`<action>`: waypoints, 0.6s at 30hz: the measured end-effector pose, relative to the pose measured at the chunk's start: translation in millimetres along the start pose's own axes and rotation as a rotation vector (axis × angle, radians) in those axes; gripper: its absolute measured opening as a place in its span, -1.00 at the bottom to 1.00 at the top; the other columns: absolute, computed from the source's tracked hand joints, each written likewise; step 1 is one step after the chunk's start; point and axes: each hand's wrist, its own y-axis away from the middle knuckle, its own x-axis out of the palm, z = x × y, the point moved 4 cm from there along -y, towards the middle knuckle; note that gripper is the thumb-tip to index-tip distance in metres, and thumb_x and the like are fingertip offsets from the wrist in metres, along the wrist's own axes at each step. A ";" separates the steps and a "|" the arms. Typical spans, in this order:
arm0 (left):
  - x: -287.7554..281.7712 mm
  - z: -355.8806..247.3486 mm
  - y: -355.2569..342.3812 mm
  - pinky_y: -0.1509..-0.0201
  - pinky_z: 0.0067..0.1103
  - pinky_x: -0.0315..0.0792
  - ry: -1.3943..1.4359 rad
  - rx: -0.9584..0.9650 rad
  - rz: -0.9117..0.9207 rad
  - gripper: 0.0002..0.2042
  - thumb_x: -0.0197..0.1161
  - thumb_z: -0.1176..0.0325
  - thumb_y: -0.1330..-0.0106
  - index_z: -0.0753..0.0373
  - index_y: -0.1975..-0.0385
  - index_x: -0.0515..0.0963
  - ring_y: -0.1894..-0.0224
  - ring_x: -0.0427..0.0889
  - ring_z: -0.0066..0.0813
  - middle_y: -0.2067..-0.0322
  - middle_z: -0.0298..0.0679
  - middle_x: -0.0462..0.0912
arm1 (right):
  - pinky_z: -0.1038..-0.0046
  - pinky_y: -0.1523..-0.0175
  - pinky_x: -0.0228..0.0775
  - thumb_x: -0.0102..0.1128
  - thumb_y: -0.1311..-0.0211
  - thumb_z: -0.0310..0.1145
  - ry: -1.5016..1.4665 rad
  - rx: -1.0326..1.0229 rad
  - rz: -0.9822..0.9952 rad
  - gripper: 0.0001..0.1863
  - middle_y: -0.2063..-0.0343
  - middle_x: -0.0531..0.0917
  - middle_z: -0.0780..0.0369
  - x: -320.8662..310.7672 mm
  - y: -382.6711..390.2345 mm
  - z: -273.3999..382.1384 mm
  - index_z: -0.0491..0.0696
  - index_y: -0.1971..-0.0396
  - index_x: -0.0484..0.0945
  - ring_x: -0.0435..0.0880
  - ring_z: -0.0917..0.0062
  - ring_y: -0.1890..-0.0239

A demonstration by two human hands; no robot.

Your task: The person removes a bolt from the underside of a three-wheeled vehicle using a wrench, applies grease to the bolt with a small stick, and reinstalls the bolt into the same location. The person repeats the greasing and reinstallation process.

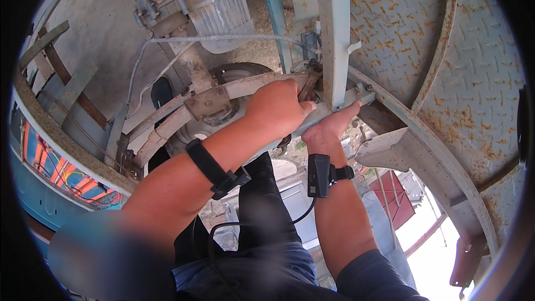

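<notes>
My left hand [281,110] is a closed fist beside a grey upright metal post [332,39]. Whatever it grips is hidden inside the curled fingers. A rusty joint piece [312,81] shows between this fist and the post. Just below the post's foot, my right hand [327,128] is wrapped against a light grey metal beam [365,98], its thumb stretched along it and its other fingers out of sight. A curved leaf spring [245,85] with a clamp plate [207,103] runs leftward from my left hand, over a wheel [189,131].
A dusty motor with a finned housing [223,17] lies at the upper left, with a ribbed cable [223,38] leading to the post. Rust-spotted tread plate [395,28] fills the upper right. Frame rails [56,128] curve along the left; my legs are below the axle.
</notes>
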 end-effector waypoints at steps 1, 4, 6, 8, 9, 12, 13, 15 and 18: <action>1.3 -0.7 -0.7 0.21 -0.29 0.53 -0.033 0.023 -0.021 -0.55 0.40 -0.02 -0.23 0.36 0.29 0.67 0.34 0.72 -0.08 0.43 0.01 0.70 | 0.22 0.21 0.54 -0.45 -0.40 0.47 -0.003 -0.004 0.002 -0.12 0.42 0.57 0.18 -1.1 -1.9 -0.7 -0.09 0.07 0.54 0.57 0.32 0.40; -0.6 -9.0 -1.3 0.15 -0.25 0.52 -0.026 0.009 -0.047 -0.54 0.40 -0.03 -0.21 0.35 0.30 0.68 0.24 0.70 -0.01 0.38 0.05 0.70 | 0.24 0.21 0.53 -0.44 -0.41 0.47 -0.017 -0.019 0.008 -0.13 0.42 0.58 0.18 -1.0 -4.0 -1.3 -0.08 0.07 0.54 0.58 0.34 0.38; -3.0 -7.6 -3.2 0.15 -0.24 0.52 -0.017 0.024 -0.032 -0.56 0.39 -0.03 -0.23 0.33 0.29 0.68 0.22 0.70 0.01 0.35 0.04 0.71 | 0.27 0.22 0.52 -0.44 -0.40 0.47 -0.018 -0.011 -0.001 -0.13 0.41 0.58 0.17 2.8 0.7 0.0 -0.08 0.06 0.54 0.59 0.34 0.37; -8.8 -5.9 -5.5 0.12 -0.23 0.52 -0.049 0.018 0.010 -0.59 0.37 0.00 -0.25 0.31 0.27 0.68 0.19 0.70 0.02 0.32 0.03 0.71 | 0.29 0.23 0.51 -0.44 -0.40 0.48 -0.024 0.011 0.013 -0.12 0.40 0.58 0.18 2.6 0.9 0.1 -0.07 0.04 0.54 0.60 0.35 0.37; -14.0 -6.4 -6.7 0.11 -0.23 0.52 -0.087 0.006 0.046 -0.61 0.37 0.02 -0.26 0.30 0.24 0.69 0.17 0.70 0.02 0.29 0.03 0.72 | 0.31 0.24 0.51 -0.44 -0.40 0.48 -0.029 0.028 0.031 -0.12 0.39 0.59 0.18 -0.1 -1.2 -0.7 -0.07 0.03 0.54 0.61 0.36 0.36; -20.0 10.3 -17.1 0.05 -0.21 0.52 -0.171 0.052 0.038 -0.67 0.34 0.10 -0.30 0.25 0.17 0.69 0.11 0.68 0.02 0.21 0.02 0.72 | 0.34 0.26 0.49 -0.44 -0.38 0.50 0.036 0.038 -0.002 -0.11 0.35 0.59 0.20 -6.0 -3.4 -1.3 -0.06 0.00 0.53 0.60 0.39 0.36; -20.3 17.7 -22.4 0.02 -0.21 0.52 -0.195 0.082 0.016 -0.69 0.33 0.12 -0.31 0.24 0.14 0.69 0.09 0.68 0.02 0.19 0.01 0.72 | 0.35 0.27 0.49 -0.43 -0.38 0.51 0.070 0.034 -0.027 -0.11 0.34 0.59 0.21 -7.8 -4.5 -1.4 -0.05 -0.01 0.53 0.60 0.41 0.36; -23.4 22.7 -30.2 -0.01 -0.20 0.52 -0.250 0.087 0.012 -0.71 0.30 0.17 -0.34 0.23 0.08 0.68 0.07 0.68 0.02 0.18 0.00 0.72 | 0.35 0.34 0.42 -0.49 -0.33 0.53 0.093 0.038 -0.015 -0.10 0.30 0.61 0.19 -10.4 -8.8 -1.6 0.01 -0.06 0.51 0.66 0.33 0.36; -22.1 37.0 -49.3 0.00 -0.20 0.53 -0.247 0.102 0.064 -0.73 0.29 0.17 -0.35 0.17 0.07 0.68 0.06 0.68 0.02 0.17 -0.06 0.71 | 0.34 0.38 0.39 -0.52 -0.32 0.53 0.096 0.038 -0.006 -0.10 0.28 0.62 0.19 -11.1 -11.4 -2.5 0.04 -0.08 0.49 0.69 0.29 0.38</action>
